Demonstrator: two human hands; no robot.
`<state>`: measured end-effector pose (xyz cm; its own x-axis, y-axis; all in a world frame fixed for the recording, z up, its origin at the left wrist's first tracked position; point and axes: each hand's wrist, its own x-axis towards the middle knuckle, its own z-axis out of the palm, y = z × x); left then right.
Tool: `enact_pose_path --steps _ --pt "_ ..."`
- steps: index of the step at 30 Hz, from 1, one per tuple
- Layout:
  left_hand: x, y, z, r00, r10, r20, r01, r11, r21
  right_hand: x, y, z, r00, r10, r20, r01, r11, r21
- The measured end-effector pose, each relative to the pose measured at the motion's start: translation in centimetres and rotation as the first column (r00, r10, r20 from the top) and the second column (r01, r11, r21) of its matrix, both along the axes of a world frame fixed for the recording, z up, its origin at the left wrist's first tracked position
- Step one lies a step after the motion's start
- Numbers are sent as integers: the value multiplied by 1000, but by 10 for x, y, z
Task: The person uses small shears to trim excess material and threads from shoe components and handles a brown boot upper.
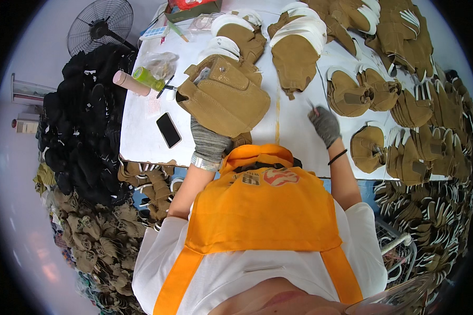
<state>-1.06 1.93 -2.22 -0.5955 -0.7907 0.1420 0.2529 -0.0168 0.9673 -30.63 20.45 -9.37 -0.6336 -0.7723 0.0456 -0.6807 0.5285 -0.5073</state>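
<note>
My left hand (pixel 209 142), in a grey knit glove, holds up a large brown suede shoe upper (pixel 228 107) over the table's near part. Its fingers are hidden beneath the suede. To the right, apart from that piece, my right hand (pixel 326 127) is in a grey glove, its fingers pinched together above the white tabletop. Something small, dark and thin shows at its fingertips, too small to name. Straight ahead lies a stack of brown uppers (pixel 294 65) with white curved edges. Another white-edged stack (pixel 242 39) stands behind the held upper.
On the white table (pixel 142 139), a phone (pixel 168 130), pink bottle (pixel 131 83) and green container (pixel 148 79) lie at left. Rows of brown uppers (pixel 368 147) fill the right side. A black pile (pixel 89 126) and a fan (pixel 100 27) stand beyond the left edge.
</note>
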Motion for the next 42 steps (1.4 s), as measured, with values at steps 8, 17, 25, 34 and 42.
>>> enact_pose_path --steps 8,17,25,34,42 --pt "-6 7 22 709 -51 -703 506 732 457 81 -23 109 809 297 508 88 793 -603" --pt "-6 22 50 827 0 -562 370 754 543 113 -58 185 932 363 -18 -283 693 -663" --pt "-2 32 64 614 -21 -789 635 607 478 113 -64 185 935 334 -122 -335 709 -620" --pt "-4 24 49 961 -200 -193 242 942 231 80 -56 176 982 182 43 -116 773 -624" --pt "12 6 12 921 -52 387 146 965 -218 5 -21 65 976 -78 205 98 991 -89"
